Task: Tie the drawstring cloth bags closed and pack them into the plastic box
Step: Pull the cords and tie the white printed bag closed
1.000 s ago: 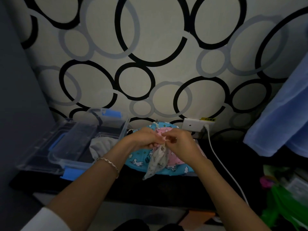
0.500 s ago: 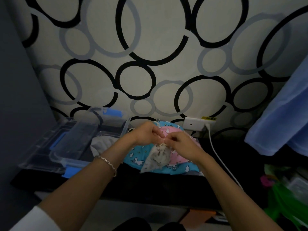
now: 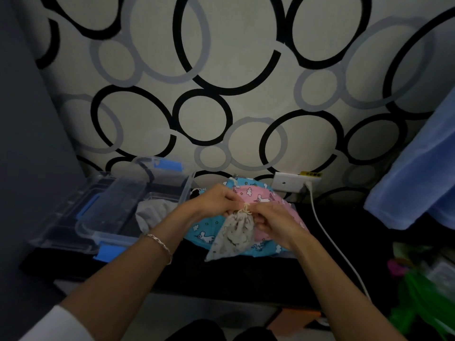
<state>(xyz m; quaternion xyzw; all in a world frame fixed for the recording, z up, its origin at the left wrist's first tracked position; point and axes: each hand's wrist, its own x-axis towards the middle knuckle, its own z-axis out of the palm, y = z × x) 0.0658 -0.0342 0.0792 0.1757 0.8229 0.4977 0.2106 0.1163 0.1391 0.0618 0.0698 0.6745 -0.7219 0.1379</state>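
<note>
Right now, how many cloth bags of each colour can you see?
Cream bag: 1
Blue bag: 1
Pink bag: 1
Grey cloth in the plastic box, too crumpled to tell whether it is a bag: 1
Total: 4

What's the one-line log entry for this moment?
phase: tying | left hand: pinches drawstring | right hand: pinches drawstring | beige bag: mouth cinched | plastic box: open
</note>
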